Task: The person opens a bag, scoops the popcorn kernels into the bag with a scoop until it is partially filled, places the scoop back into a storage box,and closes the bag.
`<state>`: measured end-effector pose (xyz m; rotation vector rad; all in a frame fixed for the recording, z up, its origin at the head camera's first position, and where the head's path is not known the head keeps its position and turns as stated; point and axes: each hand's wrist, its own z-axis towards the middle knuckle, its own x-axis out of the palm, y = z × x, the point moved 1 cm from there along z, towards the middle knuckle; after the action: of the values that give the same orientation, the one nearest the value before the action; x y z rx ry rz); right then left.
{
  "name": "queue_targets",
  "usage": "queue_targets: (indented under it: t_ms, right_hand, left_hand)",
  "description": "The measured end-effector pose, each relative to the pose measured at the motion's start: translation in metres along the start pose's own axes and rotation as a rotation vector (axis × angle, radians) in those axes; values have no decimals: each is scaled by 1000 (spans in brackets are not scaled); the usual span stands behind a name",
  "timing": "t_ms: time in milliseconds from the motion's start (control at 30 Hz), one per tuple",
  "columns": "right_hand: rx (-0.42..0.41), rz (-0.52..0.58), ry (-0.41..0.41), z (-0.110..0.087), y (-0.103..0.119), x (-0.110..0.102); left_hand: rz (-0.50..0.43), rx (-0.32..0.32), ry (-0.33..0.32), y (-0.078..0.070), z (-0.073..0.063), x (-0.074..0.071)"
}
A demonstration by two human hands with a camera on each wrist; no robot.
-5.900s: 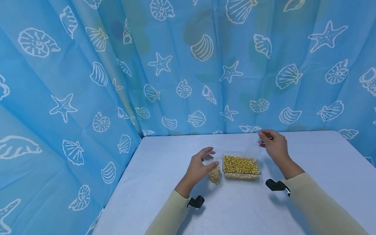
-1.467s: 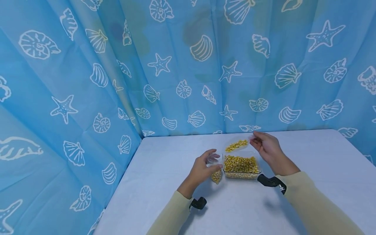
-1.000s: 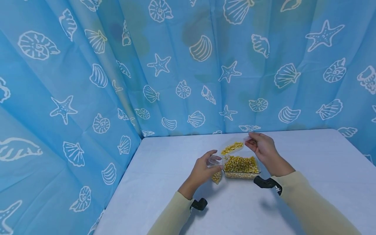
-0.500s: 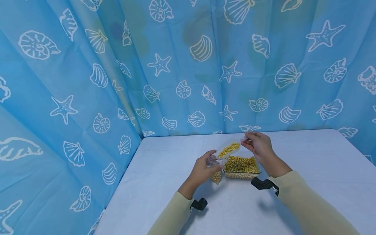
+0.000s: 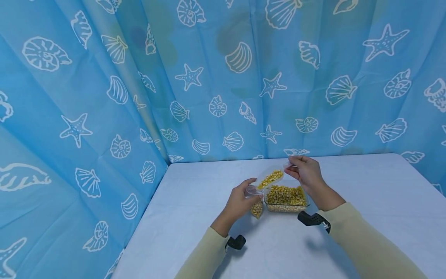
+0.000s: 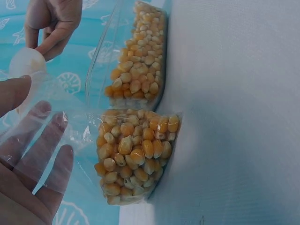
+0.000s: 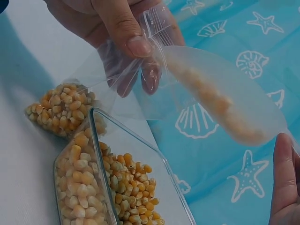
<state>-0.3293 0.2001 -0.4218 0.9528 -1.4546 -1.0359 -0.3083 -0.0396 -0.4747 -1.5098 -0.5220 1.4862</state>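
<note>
My left hand (image 5: 238, 201) holds the mouth of a clear zip bag (image 6: 138, 157) between thumb and spread fingers. Corn kernels fill the bag's lower part, which rests on the table left of a glass container. In my right hand (image 5: 306, 172) is the handle of a translucent white scoop (image 7: 234, 84), loaded with a row of corn kernels. The scoop slants down to the left, its tip at the bag's mouth near my left fingers. Below it stands the rectangular glass container (image 5: 287, 209), holding many yellow kernels, heaped lower at the near side in the right wrist view.
A white cloth covers the table (image 5: 195, 221). Behind and to the left hangs a blue curtain (image 5: 216, 77) with white shell and starfish prints. Dark wrist camera mounts (image 5: 313, 219) stick out from both sleeves.
The scoop, without visible corn at first, later appears loaded behind the container. My right hand has carried it left and tipped it toward the bag's mouth. My left hand shifted slightly right.
</note>
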Motion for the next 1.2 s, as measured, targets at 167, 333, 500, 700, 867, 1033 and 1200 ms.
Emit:
queue_targets:
  t_ms: [167, 333, 500, 700, 867, 1033, 1200]
  right_hand:
    - [-9, -33, 18, 0, 1, 1]
    - [-10, -69, 9, -1, 1, 2]
    - [-10, -85, 4, -3, 2, 3]
    - [-27, -114, 12, -5, 3, 4]
    - [-52, -136, 16, -5, 3, 4]
    - [-87, -163, 4, -4, 3, 5]
    - [-130, -190, 1, -6, 5, 9]
  left_hand:
    - [3, -19, -8, -3, -1, -1]
    - [9, -27, -13, -4, 0, -1]
    - [13, -23, -18, -4, -1, -1]
    - [29, -22, -22, -2, -1, -1]
    - [33, -4, -21, -1, -1, -2]
    - [30, 4, -18, -1, -1, -2]
    - [32, 13, -19, -1, -1, -3]
